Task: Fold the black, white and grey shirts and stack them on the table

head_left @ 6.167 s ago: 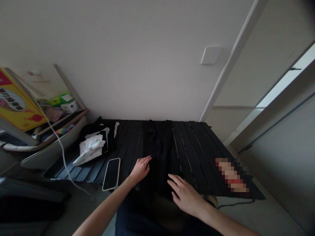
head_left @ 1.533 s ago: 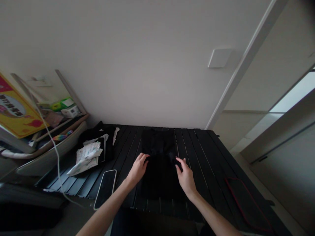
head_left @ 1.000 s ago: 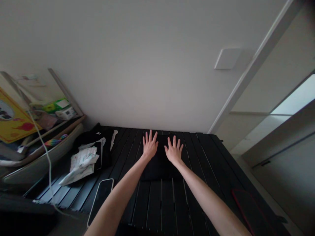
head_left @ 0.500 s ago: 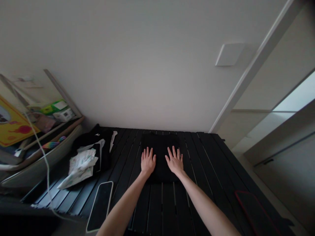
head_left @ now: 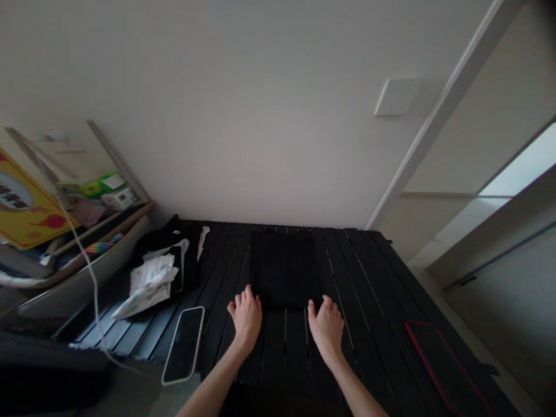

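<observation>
My left hand (head_left: pixel 246 319) has only a narrow strip of slats before the phone (head_left: pixel 183 345) blocks its way outward, and the folded black garment (head_left: pixel 284 269) lies just ahead of both hands. My right hand (head_left: pixel 325 331) has far more room, across the slats of the bench (head_left: pixel 369 278) to the red-edged dark case (head_left: pixel 443 370); the wall (head_left: pixel 217 116) closes off the far edge.

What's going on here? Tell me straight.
A person's left hand and right hand are at the near corners of a folded black garment on a slatted black table. A phone lies to its left, near a crumpled white printed item on another black garment.
</observation>
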`<state>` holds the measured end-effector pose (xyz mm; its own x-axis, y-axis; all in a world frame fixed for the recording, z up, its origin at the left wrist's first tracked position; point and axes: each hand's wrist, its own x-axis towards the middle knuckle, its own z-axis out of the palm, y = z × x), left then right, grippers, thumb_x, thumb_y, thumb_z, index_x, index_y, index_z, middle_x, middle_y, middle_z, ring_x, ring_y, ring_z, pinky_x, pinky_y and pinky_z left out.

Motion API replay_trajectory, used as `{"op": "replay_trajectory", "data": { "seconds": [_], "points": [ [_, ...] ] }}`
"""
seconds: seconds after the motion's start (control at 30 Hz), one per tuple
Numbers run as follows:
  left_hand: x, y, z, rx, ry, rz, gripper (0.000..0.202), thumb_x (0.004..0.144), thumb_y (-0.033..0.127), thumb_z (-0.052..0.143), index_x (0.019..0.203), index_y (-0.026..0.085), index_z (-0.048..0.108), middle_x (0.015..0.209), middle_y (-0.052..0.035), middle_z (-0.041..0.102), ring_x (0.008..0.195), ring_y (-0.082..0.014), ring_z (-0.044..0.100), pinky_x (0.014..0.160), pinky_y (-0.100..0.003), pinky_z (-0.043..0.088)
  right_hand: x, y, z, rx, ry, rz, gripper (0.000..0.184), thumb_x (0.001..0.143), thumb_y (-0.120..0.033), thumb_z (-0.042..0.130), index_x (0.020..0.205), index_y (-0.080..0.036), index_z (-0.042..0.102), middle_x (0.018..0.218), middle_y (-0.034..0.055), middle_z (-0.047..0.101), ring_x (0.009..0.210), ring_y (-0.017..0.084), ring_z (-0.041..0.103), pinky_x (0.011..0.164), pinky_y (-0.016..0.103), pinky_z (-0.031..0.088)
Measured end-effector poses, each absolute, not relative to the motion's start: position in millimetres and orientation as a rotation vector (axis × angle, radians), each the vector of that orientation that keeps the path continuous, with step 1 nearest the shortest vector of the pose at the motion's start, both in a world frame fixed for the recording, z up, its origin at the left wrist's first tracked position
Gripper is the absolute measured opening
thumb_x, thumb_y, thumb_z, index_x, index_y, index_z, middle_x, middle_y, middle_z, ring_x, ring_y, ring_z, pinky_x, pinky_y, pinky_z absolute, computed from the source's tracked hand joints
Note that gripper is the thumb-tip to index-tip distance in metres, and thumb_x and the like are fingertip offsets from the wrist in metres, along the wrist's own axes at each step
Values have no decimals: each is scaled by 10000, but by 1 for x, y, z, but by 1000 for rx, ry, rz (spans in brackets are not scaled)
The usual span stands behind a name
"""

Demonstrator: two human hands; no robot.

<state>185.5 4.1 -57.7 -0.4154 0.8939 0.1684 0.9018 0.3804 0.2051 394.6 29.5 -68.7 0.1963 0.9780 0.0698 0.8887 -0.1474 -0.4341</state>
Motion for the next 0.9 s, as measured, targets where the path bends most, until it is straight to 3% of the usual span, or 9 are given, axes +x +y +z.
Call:
{"op": "replay_trajectory", "data": {
  "seconds": [0.1,0.2,0.37,0.47,0.63,0.77,0.9],
  "points": [
    [183,-5,-61,-1749,-2567,-517,397,942,197,316,1316,147,440,1108,-125,644,1018,-247,561,945,-469,304,395,28,-74,-1892,-1583,386,464,915,-453,310,1204,-142,499,1098,192,618,1057,329,583,844,450,426],
    [173,-3,-54,-1814,-2498,-723,378,944,155,299,1294,185,439,1134,-99,638,1053,-207,566,990,-453,284,400,39,-68,-1573,-1444,480,418,902,-472,356,1132,-166,522,1102,159,623,1018,281,596,878,437,436],
    [159,1,-22,-1879,-2448,-979,347,943,160,301,1257,206,440,1221,-101,583,1090,-195,568,890,-359,400,421,59,-44,-1304,-1456,612,279,870,-394,443,1010,-193,575,1034,113,636,912,219,611,822,351,485],
    [159,-16,-11,-1993,-2572,-726,372,921,130,308,1251,215,457,1226,-102,587,1066,-211,592,864,-365,417,441,54,-43,-1353,-1737,708,181,800,-240,478,905,-215,624,950,62,659,866,198,624,801,320,475],
    [165,-56,-25,-2251,-2842,-156,558,795,98,481,1333,230,414,1178,-108,637,1071,-236,613,871,-340,433,466,32,-60,-1732,-2184,897,215,647,-54,515,694,-228,632,759,-4,667,761,162,643,678,246,433],
    [160,-48,-32,-2177,-2864,-200,497,833,207,493,1326,205,427,1121,-114,653,1023,-235,627,832,-310,449,471,40,-57,-1942,-2183,868,88,755,-216,555,692,-213,616,737,53,673,657,196,650,574,273,418],
    [152,-3,-36,-2056,-2661,-459,358,879,215,455,1228,148,497,1124,-114,632,1046,-212,587,897,-309,416,460,75,-47,-2078,-2070,583,277,853,-414,490,830,-179,636,832,144,687,718,270,674,586,336,446]
  ]
}}
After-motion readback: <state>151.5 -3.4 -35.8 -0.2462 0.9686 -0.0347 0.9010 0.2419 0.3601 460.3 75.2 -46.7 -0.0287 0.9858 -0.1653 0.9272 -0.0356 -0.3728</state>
